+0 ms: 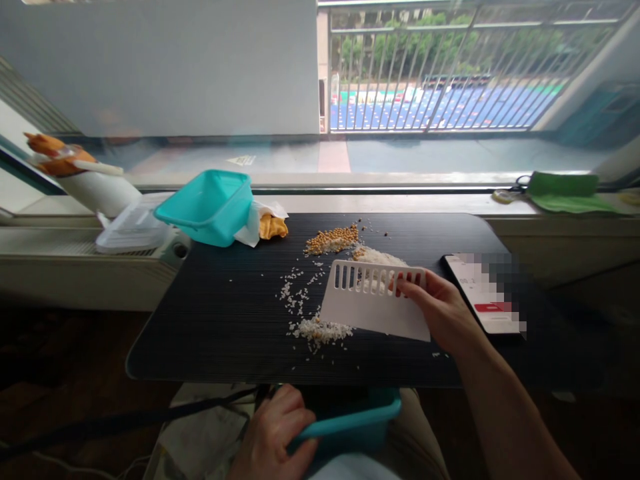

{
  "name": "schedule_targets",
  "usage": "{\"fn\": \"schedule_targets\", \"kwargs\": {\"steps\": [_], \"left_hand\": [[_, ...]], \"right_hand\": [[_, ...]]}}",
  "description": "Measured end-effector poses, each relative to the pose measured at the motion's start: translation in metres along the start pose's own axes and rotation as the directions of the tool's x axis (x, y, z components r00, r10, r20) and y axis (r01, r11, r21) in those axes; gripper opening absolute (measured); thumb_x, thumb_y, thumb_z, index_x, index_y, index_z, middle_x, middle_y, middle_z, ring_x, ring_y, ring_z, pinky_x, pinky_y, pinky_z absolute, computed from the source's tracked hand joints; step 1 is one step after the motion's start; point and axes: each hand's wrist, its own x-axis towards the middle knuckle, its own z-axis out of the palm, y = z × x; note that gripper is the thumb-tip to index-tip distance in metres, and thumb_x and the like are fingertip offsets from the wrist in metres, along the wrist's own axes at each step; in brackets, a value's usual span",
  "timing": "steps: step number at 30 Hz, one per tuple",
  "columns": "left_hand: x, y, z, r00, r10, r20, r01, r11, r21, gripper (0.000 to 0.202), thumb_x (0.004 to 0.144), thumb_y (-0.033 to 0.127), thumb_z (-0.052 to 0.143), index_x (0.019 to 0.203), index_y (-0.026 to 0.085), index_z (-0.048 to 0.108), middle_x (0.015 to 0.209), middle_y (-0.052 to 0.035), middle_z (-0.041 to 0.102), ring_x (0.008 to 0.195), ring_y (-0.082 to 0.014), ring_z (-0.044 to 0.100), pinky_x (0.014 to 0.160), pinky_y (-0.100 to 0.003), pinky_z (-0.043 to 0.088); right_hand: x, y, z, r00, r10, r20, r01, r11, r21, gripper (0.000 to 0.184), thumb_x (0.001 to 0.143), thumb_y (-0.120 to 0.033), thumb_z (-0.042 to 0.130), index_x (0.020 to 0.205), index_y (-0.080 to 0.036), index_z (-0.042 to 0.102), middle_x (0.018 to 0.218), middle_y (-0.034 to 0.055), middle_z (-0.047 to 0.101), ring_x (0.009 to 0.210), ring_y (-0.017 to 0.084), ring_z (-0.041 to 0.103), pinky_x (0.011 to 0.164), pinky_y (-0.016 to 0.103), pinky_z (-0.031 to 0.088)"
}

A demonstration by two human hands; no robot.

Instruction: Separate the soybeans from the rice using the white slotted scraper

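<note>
My right hand point(440, 310) grips a white slotted plastic scraper point(373, 300), held on edge on the black table point(225, 333). A small heap of white rice point(320, 329) lies at the scraper's lower left corner, with loose grains scattered to the left. More rice point(375, 255) and a pile of yellow beans point(334, 240) lie behind the scraper. Below the table's front edge, my left hand point(275, 433) clasps the rim of a teal container point(350, 427).
A second teal tub point(207, 207) sits tilted at the table's back left, beside a clear lid point(133, 230) and a white wrapper with yellow food point(270, 225). A phone point(483, 293) lies right of my right hand. Scissors and green cloth point(565, 190) rest on the sill.
</note>
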Motion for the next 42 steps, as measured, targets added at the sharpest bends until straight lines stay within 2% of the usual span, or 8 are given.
{"fn": "schedule_targets", "kwargs": {"steps": [5, 9, 18, 26, 30, 33, 37, 42], "left_hand": [[-0.002, -0.001, 0.001, 1.000, -0.011, 0.004, 0.011, 1.000, -0.015, 0.017, 0.082, 0.011, 0.056, 0.073, 0.019, 0.068, 0.068, -0.0032, 0.062, 0.068, -0.0189, 0.062, 0.057, -0.025, 0.047], [-0.003, -0.001, 0.001, 0.999, -0.032, 0.009, 0.032, 0.999, -0.017, 0.017, 0.082, 0.010, 0.056, 0.074, 0.019, 0.068, 0.070, -0.0032, 0.062, 0.069, -0.0190, 0.062, 0.058, -0.025, 0.047], [-0.001, 0.002, 0.001, 1.000, -0.016, -0.022, 0.015, 1.000, -0.018, 0.018, 0.080, 0.009, 0.056, 0.071, 0.019, 0.068, 0.067, -0.0029, 0.062, 0.067, -0.0184, 0.062, 0.056, -0.025, 0.047], [-0.003, 0.001, 0.002, 0.999, -0.031, -0.014, 0.030, 0.999, -0.027, 0.017, 0.082, 0.010, 0.057, 0.073, 0.019, 0.068, 0.069, -0.0030, 0.062, 0.069, -0.0189, 0.062, 0.057, -0.025, 0.047], [-0.001, 0.002, 0.001, 1.000, -0.016, -0.012, 0.016, 1.000, -0.022, 0.017, 0.081, 0.011, 0.057, 0.072, 0.018, 0.069, 0.067, -0.0034, 0.062, 0.067, -0.0189, 0.062, 0.056, -0.025, 0.047], [0.000, 0.002, 0.000, 1.000, -0.018, -0.012, 0.017, 1.000, -0.018, 0.018, 0.082, 0.011, 0.056, 0.072, 0.018, 0.069, 0.068, -0.0038, 0.062, 0.067, -0.0187, 0.062, 0.056, -0.025, 0.048], [0.000, 0.003, 0.001, 1.000, -0.011, -0.014, 0.011, 1.000, -0.011, 0.019, 0.082, 0.011, 0.055, 0.071, 0.017, 0.069, 0.067, -0.0043, 0.062, 0.066, -0.0190, 0.062, 0.056, -0.026, 0.048], [0.000, 0.003, 0.001, 1.000, -0.018, -0.007, 0.018, 1.000, -0.006, 0.019, 0.081, 0.011, 0.055, 0.070, 0.017, 0.070, 0.067, -0.0044, 0.062, 0.067, -0.0188, 0.062, 0.056, -0.025, 0.048]], "right_hand": [[0.008, 0.006, 0.004, 0.999, -0.011, -0.034, 0.011, 1.000, 0.011, 0.024, 0.075, -0.042, 0.077, 0.072, -0.022, 0.065, 0.069, -0.0021, 0.065, 0.061, 0.014, 0.055, 0.058, 0.026, 0.042], [0.013, 0.008, 0.010, 1.000, 0.019, -0.001, -0.019, 0.999, 0.026, 0.025, 0.071, -0.042, 0.079, 0.070, -0.021, 0.065, 0.067, -0.0011, 0.066, 0.058, 0.014, 0.056, 0.055, 0.026, 0.042], [0.003, 0.003, 0.004, 0.996, 0.082, 0.031, -0.084, 0.992, 0.093, 0.028, 0.065, -0.044, 0.083, 0.075, -0.021, 0.070, 0.074, 0.0006, 0.073, 0.063, 0.016, 0.064, 0.061, 0.028, 0.050], [0.000, 0.001, 0.003, 0.993, 0.106, 0.052, -0.110, 0.990, 0.083, 0.032, 0.064, -0.045, 0.085, 0.080, -0.021, 0.073, 0.075, 0.0026, 0.075, 0.063, 0.018, 0.065, 0.058, 0.029, 0.050], [-0.002, -0.001, 0.002, 0.995, 0.095, 0.039, -0.099, 0.991, 0.086, 0.030, 0.063, -0.044, 0.086, 0.075, -0.021, 0.070, 0.072, 0.0010, 0.073, 0.060, 0.016, 0.063, 0.056, 0.027, 0.048], [-0.002, -0.001, 0.003, 0.995, 0.092, 0.047, -0.095, 0.992, 0.083, 0.032, 0.063, -0.045, 0.085, 0.080, -0.021, 0.073, 0.075, 0.0013, 0.074, 0.063, 0.017, 0.064, 0.059, 0.027, 0.049], [-0.005, -0.002, 0.001, 0.994, 0.088, 0.065, -0.091, 0.995, 0.051, 0.027, 0.065, -0.043, 0.085, 0.072, -0.020, 0.072, 0.069, 0.0000, 0.071, 0.061, 0.014, 0.060, 0.057, 0.025, 0.046], [-0.005, -0.003, 0.004, 0.994, 0.085, 0.071, -0.089, 0.994, 0.055, 0.032, 0.066, -0.046, 0.084, 0.083, -0.021, 0.074, 0.078, 0.0022, 0.074, 0.067, 0.018, 0.065, 0.062, 0.028, 0.050]]}}
